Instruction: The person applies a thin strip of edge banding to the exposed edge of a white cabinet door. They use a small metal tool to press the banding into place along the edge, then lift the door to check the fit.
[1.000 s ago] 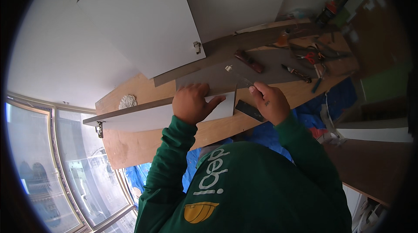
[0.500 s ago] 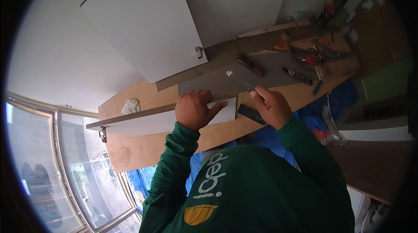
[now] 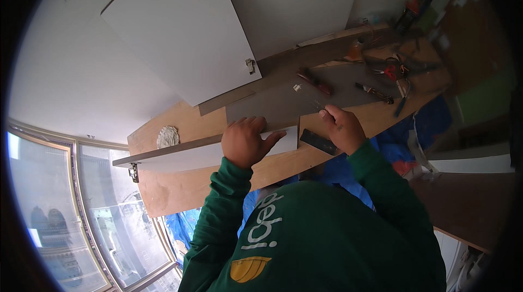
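Observation:
My left hand (image 3: 248, 140) presses down on a long white panel (image 3: 201, 154) that lies on a plywood bench (image 3: 180, 188), its fingers spread over the panel's right end. My right hand (image 3: 340, 127) grips a thin pencil-like tool (image 3: 309, 98) whose tip points up-left over a grey board (image 3: 272, 107). A small black block (image 3: 318, 142) lies just under my right hand, beside the panel's end. Green sleeves cover both forearms.
A large white cabinet door (image 3: 180, 35) with metal hinges leans behind the bench. Red-handled pliers (image 3: 389, 71), a screwdriver (image 3: 375, 93) and other hand tools lie at the far right. A white crumpled lump (image 3: 168, 136) sits at the left. Blue sheeting (image 3: 414, 128) and windows (image 3: 71, 210) lie below.
The view has tipped, so the bench and both hands sit a little lower in the picture. My left hand's fingers have spread along the panel; my right hand keeps its hold on the thin tool.

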`<control>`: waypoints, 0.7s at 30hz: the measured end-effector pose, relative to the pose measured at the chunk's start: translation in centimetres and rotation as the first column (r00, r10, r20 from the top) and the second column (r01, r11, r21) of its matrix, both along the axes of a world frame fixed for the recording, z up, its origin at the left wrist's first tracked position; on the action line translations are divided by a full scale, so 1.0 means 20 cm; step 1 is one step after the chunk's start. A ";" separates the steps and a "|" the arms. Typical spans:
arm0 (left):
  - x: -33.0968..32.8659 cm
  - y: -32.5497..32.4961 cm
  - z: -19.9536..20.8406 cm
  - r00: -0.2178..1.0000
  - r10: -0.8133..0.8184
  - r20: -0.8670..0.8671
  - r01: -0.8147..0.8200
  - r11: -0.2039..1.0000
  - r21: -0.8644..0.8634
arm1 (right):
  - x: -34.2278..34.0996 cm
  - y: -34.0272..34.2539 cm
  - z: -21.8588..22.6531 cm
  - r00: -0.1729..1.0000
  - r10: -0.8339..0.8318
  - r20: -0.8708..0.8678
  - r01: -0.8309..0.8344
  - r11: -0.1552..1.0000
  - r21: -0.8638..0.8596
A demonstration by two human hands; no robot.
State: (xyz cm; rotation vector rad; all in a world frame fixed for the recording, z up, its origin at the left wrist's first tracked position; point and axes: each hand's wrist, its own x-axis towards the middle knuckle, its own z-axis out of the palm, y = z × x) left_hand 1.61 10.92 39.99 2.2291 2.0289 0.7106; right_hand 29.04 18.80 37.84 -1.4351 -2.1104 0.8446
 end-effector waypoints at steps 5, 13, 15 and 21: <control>0.00 0.01 0.05 0.997 -0.042 0.057 0.043 0.999 -0.009 | 0.19 -0.10 -0.14 0.989 -0.093 -0.111 0.076 0.987 -0.144; 0.20 0.12 0.02 0.998 0.067 0.020 -0.065 0.993 -0.100 | 0.37 -0.27 -0.42 0.975 -0.145 -0.170 0.101 0.965 -0.243; 0.22 0.12 0.03 0.996 0.081 0.036 -0.075 0.988 -0.134 | 0.38 -0.29 -0.44 0.969 -0.160 -0.188 0.107 0.959 -0.262; 0.20 0.08 0.08 0.999 -0.018 -0.030 0.015 0.994 -0.108 | 0.37 -0.25 -0.43 0.974 -0.172 -0.149 0.128 0.956 -0.264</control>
